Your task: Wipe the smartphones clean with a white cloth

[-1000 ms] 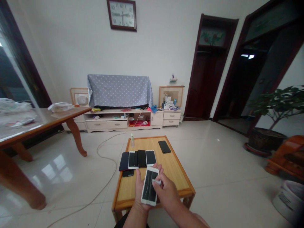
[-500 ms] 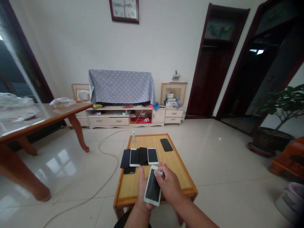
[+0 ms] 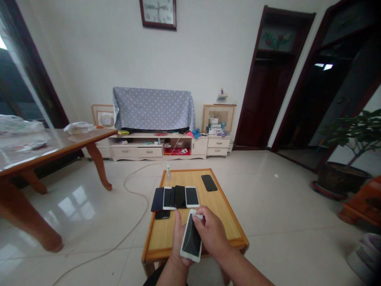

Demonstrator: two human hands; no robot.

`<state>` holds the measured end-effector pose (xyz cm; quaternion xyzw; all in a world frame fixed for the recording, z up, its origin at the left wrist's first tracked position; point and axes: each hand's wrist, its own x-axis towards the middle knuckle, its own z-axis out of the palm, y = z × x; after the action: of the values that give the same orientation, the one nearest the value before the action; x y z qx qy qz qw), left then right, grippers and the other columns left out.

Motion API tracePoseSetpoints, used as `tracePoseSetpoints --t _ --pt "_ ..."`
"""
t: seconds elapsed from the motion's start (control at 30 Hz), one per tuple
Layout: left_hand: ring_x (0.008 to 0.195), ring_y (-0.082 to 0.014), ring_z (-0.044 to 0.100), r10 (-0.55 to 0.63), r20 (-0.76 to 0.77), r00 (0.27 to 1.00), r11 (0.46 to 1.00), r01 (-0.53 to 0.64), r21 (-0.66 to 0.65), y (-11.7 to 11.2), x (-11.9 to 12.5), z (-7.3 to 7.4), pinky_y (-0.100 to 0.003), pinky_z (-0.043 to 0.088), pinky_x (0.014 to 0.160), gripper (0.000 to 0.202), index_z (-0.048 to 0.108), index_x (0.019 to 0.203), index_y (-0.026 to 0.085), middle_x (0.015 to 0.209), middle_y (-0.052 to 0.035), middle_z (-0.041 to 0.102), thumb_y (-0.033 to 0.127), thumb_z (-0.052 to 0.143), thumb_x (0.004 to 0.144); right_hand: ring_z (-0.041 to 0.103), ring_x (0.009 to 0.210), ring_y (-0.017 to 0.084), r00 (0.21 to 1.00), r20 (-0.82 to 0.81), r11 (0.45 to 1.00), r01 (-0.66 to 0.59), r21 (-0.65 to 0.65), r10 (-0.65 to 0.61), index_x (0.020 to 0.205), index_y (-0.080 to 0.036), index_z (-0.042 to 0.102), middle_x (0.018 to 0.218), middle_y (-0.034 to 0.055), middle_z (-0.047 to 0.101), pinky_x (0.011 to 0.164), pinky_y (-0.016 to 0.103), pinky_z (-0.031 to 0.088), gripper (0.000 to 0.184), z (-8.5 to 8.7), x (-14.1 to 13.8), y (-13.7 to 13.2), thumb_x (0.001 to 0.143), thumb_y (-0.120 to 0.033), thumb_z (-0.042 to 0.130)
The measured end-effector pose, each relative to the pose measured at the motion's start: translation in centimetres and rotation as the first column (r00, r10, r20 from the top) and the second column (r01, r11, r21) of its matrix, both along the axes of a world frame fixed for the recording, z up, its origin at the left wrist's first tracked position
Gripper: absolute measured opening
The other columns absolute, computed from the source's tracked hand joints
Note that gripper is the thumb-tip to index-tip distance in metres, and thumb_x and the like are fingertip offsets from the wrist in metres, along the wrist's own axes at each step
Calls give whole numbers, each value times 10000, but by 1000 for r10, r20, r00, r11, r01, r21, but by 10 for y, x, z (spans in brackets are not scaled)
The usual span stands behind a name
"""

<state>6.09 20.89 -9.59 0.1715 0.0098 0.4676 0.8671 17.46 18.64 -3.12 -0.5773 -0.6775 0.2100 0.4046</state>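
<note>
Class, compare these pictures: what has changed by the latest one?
The right hand has slid its white cloth up the white phone toward the phone's top edge. The left hand holds that phone as before, nothing let go. The phones on the wooden table stayed put.

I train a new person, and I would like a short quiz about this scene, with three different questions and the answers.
1. The right hand holds a small white wipe at the top of the white smartphone. What holds this phone from behind?
A) the left hand
B) a co-worker's hand
C) nothing

2. True or false: a small clear bottle stands on the low wooden table.

3. Fill in the missing word: the smartphone lying apart from the row of phones is ____ in colour.

Key: 1 A; 2 true; 3 black
</note>
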Motion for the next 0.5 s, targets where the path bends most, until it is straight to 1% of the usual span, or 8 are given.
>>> tracePoseSetpoints --t 0.07,0.13,0.2,0.23,0.3,0.4,0.43,0.5 --pt "1488 -368 324 20 18 1000 1000 -21 5 1 -3 0 -551 168 1242 959 488 1463 127 1505 -198 502 846 282 862 626 730 178 998 34 998 -59 -24 60 856 -258 612 799 -22 676 644 257 363 20 -6 -6 -12 867 -258 596" --pt "1505 -369 284 14 30 999 1000 -15 16 3 -5 0 -559 184 1231 955 497 1458 158 1521 -179 488 861 281 848 624 705 169 984 60 985 -163 -56 166 860 -261 618 773 -36 677 631 255 350 19 -14 -14 -28 851 -244 614" --pt "1515 -357 261 8 33 999 1000 -8 24 3 -5 0 -525 217 1221 915 507 1451 177 1528 -155 484 842 281 865 627 715 167 974 63 975 -214 -64 218 872 -263 627 789 -40 688 639 257 345 45 -17 -19 -36 840 -231 625" --pt "1510 -352 274 18 34 999 1000 -18 23 2 -4 -1 -505 234 1217 899 513 1446 179 1521 -147 494 832 284 873 628 728 170 976 62 977 -203 -59 206 877 -262 632 804 -37 693 645 259 345 46 -15 -20 -35 841 -234 628" --pt "1480 -349 346 32 29 999 999 -32 10 -1 0 -1 -482 252 1217 877 519 1439 172 1489 -146 530 813 292 886 627 762 183 991 55 992 -119 -32 121 881 -260 640 831 -24 696 659 265 349 31 -6 -17 -21 854 -258 624" --pt "1406 -355 460 -16 -14 1000 1000 15 -26 -7 3 1 -500 256 1223 866 520 1434 139 1419 -174 592 786 291 906 623 779 190 1000 24 1000 -2 -5 2 870 -255 644 828 -12 686 669 267 366 42 7 -9 3 868 -271 605" --pt "1394 -357 474 -32 -23 999 999 32 -32 -8 4 2 -507 258 1221 867 519 1433 130 1408 -182 600 781 286 911 623 780 190 1000 22 1000 11 3 -11 864 -254 643 824 -10 684 671 267 370 41 8 -8 6 867 -268 604" --pt "1399 -363 468 -30 -15 999 999 29 -29 -9 3 6 -513 259 1218 879 518 1436 134 1416 -183 593 792 279 904 624 766 189 999 35 1000 -10 12 9 859 -258 640 821 -11 687 663 267 371 33 3 -9 2 864 -263 608"
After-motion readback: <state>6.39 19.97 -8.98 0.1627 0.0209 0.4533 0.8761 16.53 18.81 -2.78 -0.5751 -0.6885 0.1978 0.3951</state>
